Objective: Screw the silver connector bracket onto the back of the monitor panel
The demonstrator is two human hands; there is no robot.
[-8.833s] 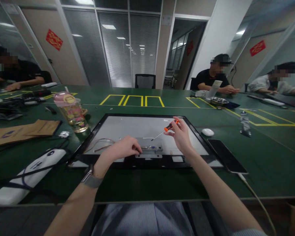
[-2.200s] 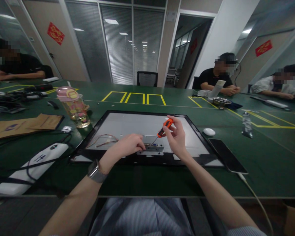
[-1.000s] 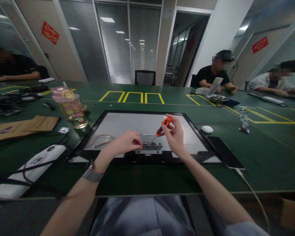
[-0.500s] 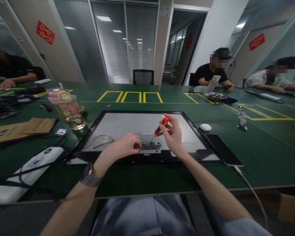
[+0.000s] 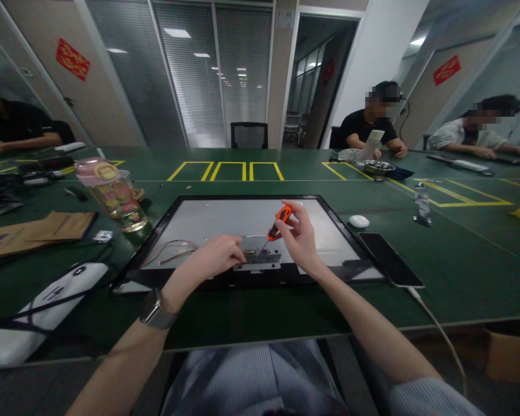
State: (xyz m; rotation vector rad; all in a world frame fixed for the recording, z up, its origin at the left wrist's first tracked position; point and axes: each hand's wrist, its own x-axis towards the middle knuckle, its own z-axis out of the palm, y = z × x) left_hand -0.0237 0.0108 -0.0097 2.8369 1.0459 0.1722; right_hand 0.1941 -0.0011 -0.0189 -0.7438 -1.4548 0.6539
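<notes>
My right hand is closed around the orange and black handle of a screwdriver. Its thin shaft slants down and left, the tip meeting a metal bracket with small connectors on it. At the bracket's left end, my left hand is closed, fingers curled and pinching there; its fingertips are partly hidden. Under both hands a flat panel with a pale back and black frame lies on the table. Thin wires run across the panel left of the bracket.
A pink-lidded bottle, a paper bag and a white power strip with black cables are on the left. Rightward lie a phone with its cable and a white oval case. Other people sit across the green table.
The view has shifted slightly. My left fingers have moved a little on the bracket's end, showing more of its lower edge. The screwdriver stays in my right hand at the bracket.
</notes>
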